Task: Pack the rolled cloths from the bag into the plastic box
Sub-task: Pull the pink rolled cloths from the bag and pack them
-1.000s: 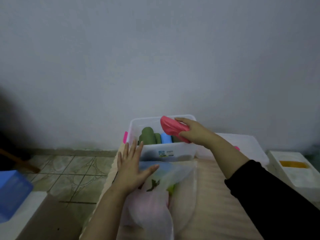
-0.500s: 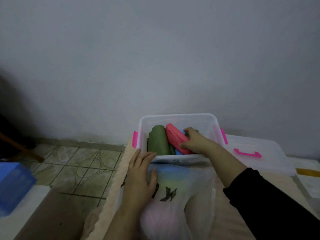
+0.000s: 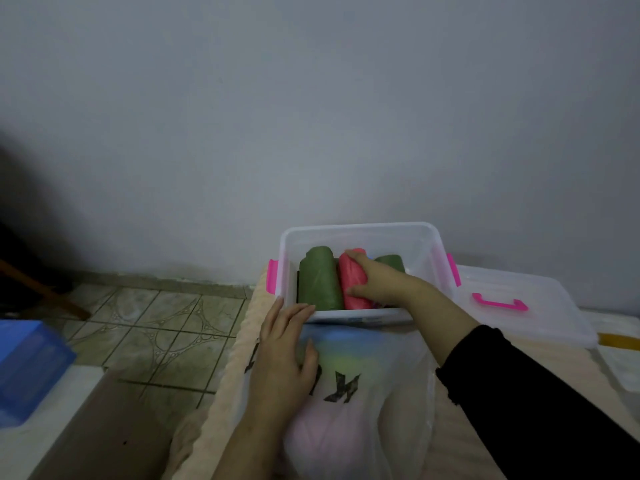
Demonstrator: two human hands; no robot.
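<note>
Three rolled cloths show in the plastic box (image 3: 360, 233) from my head view: a green roll (image 3: 319, 280) on the left, a red roll (image 3: 352, 284) in the middle, and a second green roll (image 3: 390, 261) partly hidden behind my right hand (image 3: 375, 280). A sliver of blue peeks out beside the red one; I cannot tell what it is. The left green roll and the red roll lie side by side, touching, their long axes running from the near wall of the box toward the far wall.

My right hand is clenched around the red roll inside the box, fingers wrapped over its top and thumb at its near end. My left hand (image 3: 285, 348) lies flat and released on the plastic bag (image 3: 363, 410), fingertips touching the near left corner of the box.

One bag sits just in front of the box on a cream, ribbed surface, with soft pink, green and blue shapes blurred through the plastic. One clear lid (image 3: 533, 323) with a single pink handle (image 3: 500, 302) lies to the right of the box. Two pink latches show, one on each side wall.
</note>
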